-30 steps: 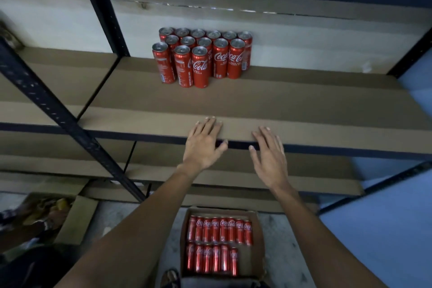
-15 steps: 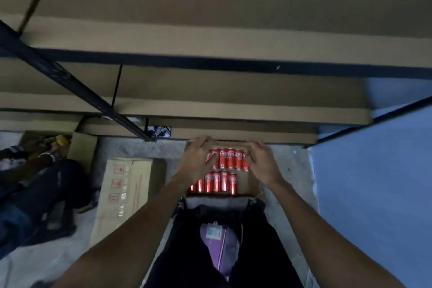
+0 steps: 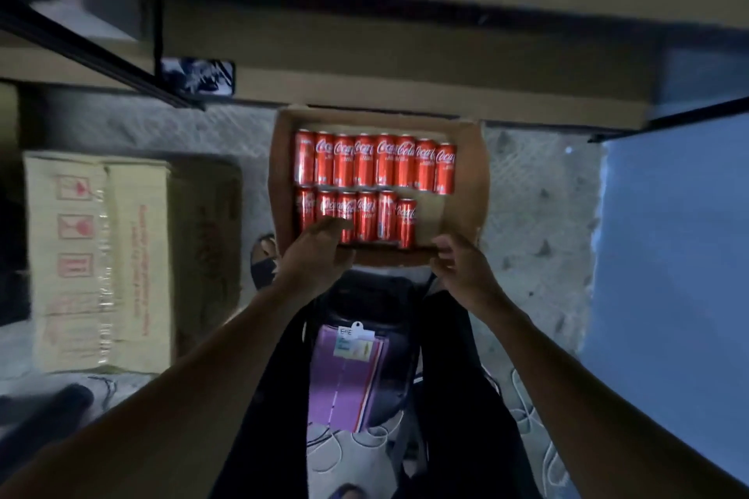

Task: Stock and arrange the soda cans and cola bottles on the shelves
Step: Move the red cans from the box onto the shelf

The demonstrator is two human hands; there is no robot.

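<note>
An open cardboard box lies on the floor below the shelves. It holds several red cola cans lying in two rows. My left hand reaches over the near row, its fingers loosely bent above the cans and holding nothing. My right hand is at the box's near right corner with slightly curled fingers, and it is empty too. The near row has a gap at its right end. The image is blurred.
The lowest shelf board runs just beyond the box, with a black upright at the left. A closed cardboard carton lies on the floor to the left. A blue wall stands on the right. A dark bag with a purple packet hangs between my arms.
My view dropped from the stocked shelf to the floor box. Both hands came down from the shelf edge to the cans and now sit at the box's near side.
</note>
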